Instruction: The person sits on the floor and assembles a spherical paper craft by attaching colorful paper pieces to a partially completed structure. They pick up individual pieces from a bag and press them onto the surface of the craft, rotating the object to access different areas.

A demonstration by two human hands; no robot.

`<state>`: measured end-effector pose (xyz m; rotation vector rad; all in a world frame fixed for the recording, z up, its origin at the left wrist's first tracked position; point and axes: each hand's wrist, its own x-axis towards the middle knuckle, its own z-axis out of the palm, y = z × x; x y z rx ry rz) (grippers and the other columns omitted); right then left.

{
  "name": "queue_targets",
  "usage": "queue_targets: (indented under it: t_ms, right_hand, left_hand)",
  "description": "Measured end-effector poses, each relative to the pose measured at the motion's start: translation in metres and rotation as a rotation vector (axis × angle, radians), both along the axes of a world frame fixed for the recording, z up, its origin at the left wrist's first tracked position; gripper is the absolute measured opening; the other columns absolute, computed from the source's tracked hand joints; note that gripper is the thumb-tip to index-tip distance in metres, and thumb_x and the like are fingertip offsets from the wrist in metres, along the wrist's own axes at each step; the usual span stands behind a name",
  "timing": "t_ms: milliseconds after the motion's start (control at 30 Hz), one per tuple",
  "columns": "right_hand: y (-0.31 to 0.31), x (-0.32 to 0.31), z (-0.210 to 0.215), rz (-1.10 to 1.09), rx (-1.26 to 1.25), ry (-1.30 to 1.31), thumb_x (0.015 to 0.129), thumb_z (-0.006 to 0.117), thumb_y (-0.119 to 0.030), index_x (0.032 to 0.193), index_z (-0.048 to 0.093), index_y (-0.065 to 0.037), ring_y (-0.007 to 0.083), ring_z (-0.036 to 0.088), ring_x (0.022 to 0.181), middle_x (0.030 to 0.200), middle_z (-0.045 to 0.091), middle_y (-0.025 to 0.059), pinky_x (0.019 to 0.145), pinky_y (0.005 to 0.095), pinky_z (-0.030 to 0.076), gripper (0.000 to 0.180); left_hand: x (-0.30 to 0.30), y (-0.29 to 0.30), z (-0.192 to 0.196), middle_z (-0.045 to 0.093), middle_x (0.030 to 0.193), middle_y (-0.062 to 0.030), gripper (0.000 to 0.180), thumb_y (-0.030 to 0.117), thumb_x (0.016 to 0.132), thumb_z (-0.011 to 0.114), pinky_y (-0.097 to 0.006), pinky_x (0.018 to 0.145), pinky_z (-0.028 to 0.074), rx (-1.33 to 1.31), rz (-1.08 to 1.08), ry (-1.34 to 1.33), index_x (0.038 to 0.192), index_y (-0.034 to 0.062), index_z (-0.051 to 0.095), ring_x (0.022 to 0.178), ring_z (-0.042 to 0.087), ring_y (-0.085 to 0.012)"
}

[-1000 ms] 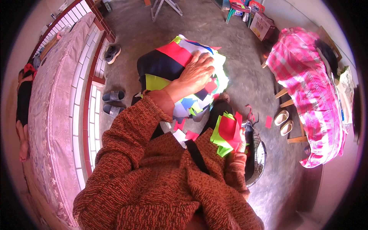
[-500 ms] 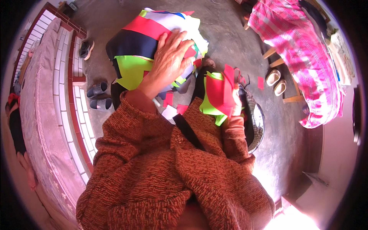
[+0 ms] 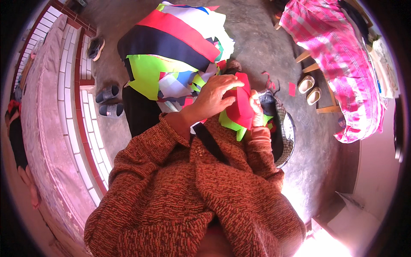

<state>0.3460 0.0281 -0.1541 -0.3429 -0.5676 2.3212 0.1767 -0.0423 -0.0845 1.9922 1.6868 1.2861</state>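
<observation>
My right hand point(image 3: 257, 112) is closed on a small stack of red cloth pieces point(image 3: 243, 110), with yellow-green cloth point(image 3: 232, 123) showing under them. From the left, my left hand point(image 3: 214, 95) reaches over to the same red cloth. Its fingertips lie on the upper part, and red shows between them and the thumb, which is held a little apart. Beyond my hands rises a large heap of cloth scraps point(image 3: 171, 49) in navy, red, white and yellow-green. The undersides of my fingers are hidden.
A dark bag with a checked rim point(image 3: 286, 132) sits beside my right forearm. Red scraps point(image 3: 292, 89) and pale slippers point(image 3: 314, 95) lie on the floor to the right, near a pink plaid cloth point(image 3: 329, 64) over wooden legs. Dark slippers point(image 3: 111, 110) stand left, by a tiled ledge.
My left hand has left the cloth heap and come right and nearer, to the red cloth. My right hand, still holding the stack, has shifted slightly left.
</observation>
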Motion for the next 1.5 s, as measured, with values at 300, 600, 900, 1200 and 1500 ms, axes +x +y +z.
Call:
queue_targets:
  t_ms: [300, 600, 900, 1200, 1500]
  right_hand:
    - [-0.004, 0.0, 0.009, -0.021, -0.023, -0.036, 0.078, 0.073, -0.025, 0.111, 0.049, -0.013, 0.0238, 0.054, 0.109, 0.121, 0.053, 0.0104, 0.095, 0.0365, 0.045, 0.042]
    - [-0.003, -0.001, 0.011, 0.055, -0.023, 0.03, 0.084, 0.067, -0.017, 0.109, 0.047, -0.012, 0.028, 0.056, 0.108, 0.118, 0.055, 0.015, 0.093, 0.0392, 0.046, 0.032]
    - [0.003, 0.004, -0.01, 0.05, -0.041, 0.002, 0.087, 0.062, -0.012, 0.111, 0.045, -0.012, 0.0278, 0.059, 0.103, 0.114, 0.057, 0.0165, 0.091, 0.0392, 0.047, 0.029]
    - [0.009, 0.007, -0.029, 0.091, -0.028, 0.052, 0.086, 0.063, -0.015, 0.111, 0.049, -0.015, 0.0291, 0.055, 0.108, 0.114, 0.057, 0.0126, 0.095, 0.043, 0.045, 0.029]
    - [0.006, 0.008, -0.024, 0.054, -0.035, 0.016, 0.086, 0.062, -0.015, 0.109, 0.049, -0.012, 0.0289, 0.056, 0.107, 0.111, 0.058, 0.0127, 0.095, 0.0437, 0.045, 0.027]
  left_hand:
    - [0.004, 0.004, -0.01, 0.062, 0.088, -0.0096, 0.012, 0.01, 0.085, 0.061, -0.028, 0.069, 0.045, -0.114, -0.033, -0.462, 0.091, -0.0004, 0.061, 0.077, 0.058, -0.0189]
    - [-0.005, 0.005, -0.018, 0.055, 0.084, 0.0033, 0.017, 0.018, 0.096, 0.052, -0.02, 0.072, 0.042, -0.101, 0.01, -0.957, 0.095, 0.0014, 0.058, 0.076, 0.05, -0.004]
    - [-0.041, -0.004, 0.011, 0.062, 0.1, -0.0101, 0.026, 0.028, 0.096, 0.048, -0.043, 0.073, 0.054, -0.032, 0.013, -1.493, 0.105, 0.0052, 0.055, 0.087, 0.064, -0.0243]
    - [-0.025, -0.012, 0.037, 0.051, 0.061, -0.007, 0.014, 0.012, 0.09, 0.058, -0.025, 0.05, 0.042, -0.191, 0.184, -0.59, 0.086, -0.0009, 0.054, 0.057, 0.062, -0.0124]
    - [-0.062, -0.011, 0.114, 0.05, 0.066, -0.0059, 0.012, 0.012, 0.087, 0.06, -0.029, 0.059, 0.041, 0.07, 0.231, 0.032, 0.082, 0.0029, 0.054, 0.057, 0.048, -0.0171]
